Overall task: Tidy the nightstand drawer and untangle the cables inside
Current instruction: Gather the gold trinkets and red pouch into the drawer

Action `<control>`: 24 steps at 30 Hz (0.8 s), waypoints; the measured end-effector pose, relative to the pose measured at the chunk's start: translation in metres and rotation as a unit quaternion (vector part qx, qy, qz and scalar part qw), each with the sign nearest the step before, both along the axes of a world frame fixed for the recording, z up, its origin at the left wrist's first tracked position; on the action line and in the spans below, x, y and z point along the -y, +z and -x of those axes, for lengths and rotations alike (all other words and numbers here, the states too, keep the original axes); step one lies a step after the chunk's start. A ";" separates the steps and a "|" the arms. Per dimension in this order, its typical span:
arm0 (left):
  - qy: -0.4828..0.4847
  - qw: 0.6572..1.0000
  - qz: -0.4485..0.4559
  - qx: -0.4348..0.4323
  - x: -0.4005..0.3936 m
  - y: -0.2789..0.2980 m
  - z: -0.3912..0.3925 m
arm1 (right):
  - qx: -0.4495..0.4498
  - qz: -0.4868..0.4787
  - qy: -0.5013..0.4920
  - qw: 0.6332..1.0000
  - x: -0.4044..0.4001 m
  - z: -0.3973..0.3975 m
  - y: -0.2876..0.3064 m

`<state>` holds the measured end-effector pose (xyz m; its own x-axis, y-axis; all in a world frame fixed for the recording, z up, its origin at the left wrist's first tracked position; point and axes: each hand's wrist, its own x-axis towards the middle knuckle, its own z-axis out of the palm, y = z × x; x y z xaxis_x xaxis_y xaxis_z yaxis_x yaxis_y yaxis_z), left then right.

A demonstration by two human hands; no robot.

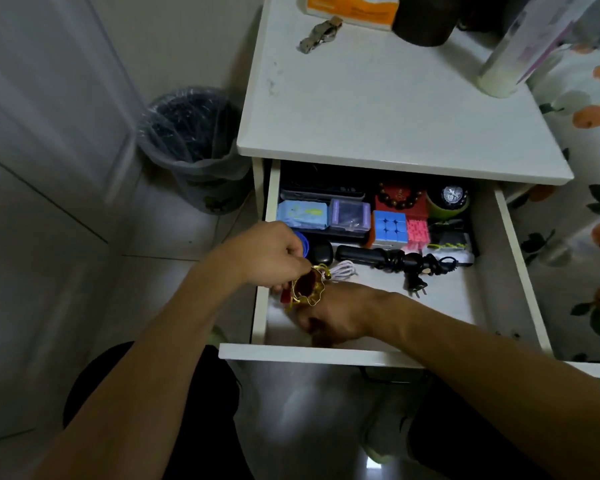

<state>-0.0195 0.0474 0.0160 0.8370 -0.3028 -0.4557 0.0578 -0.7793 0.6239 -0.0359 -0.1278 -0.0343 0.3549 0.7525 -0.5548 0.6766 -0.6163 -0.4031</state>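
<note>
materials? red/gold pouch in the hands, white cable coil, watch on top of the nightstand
Pouch: looks like soft fabric, dark red with shiny gold trim; its rim crumples. White cable coil: likely smooth plastic sheath, bends in loops. Watch: seemingly metal, grey linked band with dull sheen.

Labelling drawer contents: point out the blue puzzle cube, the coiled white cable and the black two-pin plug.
Blue puzzle cube point(389, 227): head view, middle of its blue face.
Coiled white cable point(343, 271): head view, centre of the loops.
Black two-pin plug point(414, 285): head view, plug body above the pins.
</note>
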 end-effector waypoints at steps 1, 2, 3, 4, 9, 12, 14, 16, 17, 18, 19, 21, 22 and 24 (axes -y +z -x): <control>0.002 1.000 0.001 0.002 0.000 0.000 0.000 | 0.001 0.000 0.003 1.000 -0.001 -0.001 -0.003; 0.002 1.000 0.002 0.001 0.001 0.000 0.001 | 0.005 -0.005 0.005 1.000 -0.003 0.000 -0.004; 0.000 1.000 0.001 0.001 0.001 0.000 0.001 | 0.008 -0.014 0.006 1.000 -0.003 0.002 -0.007; -0.002 1.000 -0.001 0.000 0.002 0.000 0.001 | 0.012 -0.024 0.006 1.000 -0.004 0.003 -0.009; 0.000 1.000 -0.004 -0.002 0.002 0.000 -0.001 | 0.053 -0.052 0.062 0.995 -0.007 0.005 -0.009; -0.003 1.000 -0.011 -0.001 0.004 0.000 0.000 | 0.088 -0.032 0.120 0.988 -0.006 0.004 -0.005; 0.000 1.000 -0.012 -0.005 0.005 0.000 0.000 | 0.096 -0.036 0.127 0.987 -0.003 0.004 -0.004; 0.005 1.000 -0.003 -0.016 0.007 0.001 0.000 | 0.092 -0.017 0.129 0.987 -0.003 0.004 0.000; 0.005 1.000 -0.001 -0.021 0.008 0.001 0.000 | 0.070 0.005 0.114 0.991 -0.004 0.006 0.002; 0.004 1.000 -0.001 -0.024 0.009 0.001 0.000 | 0.042 0.027 0.075 0.996 -0.006 0.008 0.003; 0.003 1.000 -0.002 -0.026 0.010 0.002 0.000 | 0.024 0.036 0.045 0.998 -0.007 0.010 0.005; 0.003 1.000 -0.001 -0.031 0.010 0.002 -0.001 | -0.013 0.029 -0.024 0.999 -0.006 0.010 0.004; 0.005 0.999 0.001 -0.036 0.010 0.002 -0.001 | -0.022 0.025 -0.048 0.998 -0.005 0.009 0.006; 0.008 0.999 0.005 -0.043 0.011 0.003 -0.001 | -0.044 0.016 -0.093 0.995 -0.003 0.009 0.007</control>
<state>-0.0186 0.0368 0.0187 0.7999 -0.2941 -0.5231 0.1239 -0.7720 0.6235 -0.0450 -0.1251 -0.0270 0.4358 0.6596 -0.6124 0.5126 -0.7411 -0.4336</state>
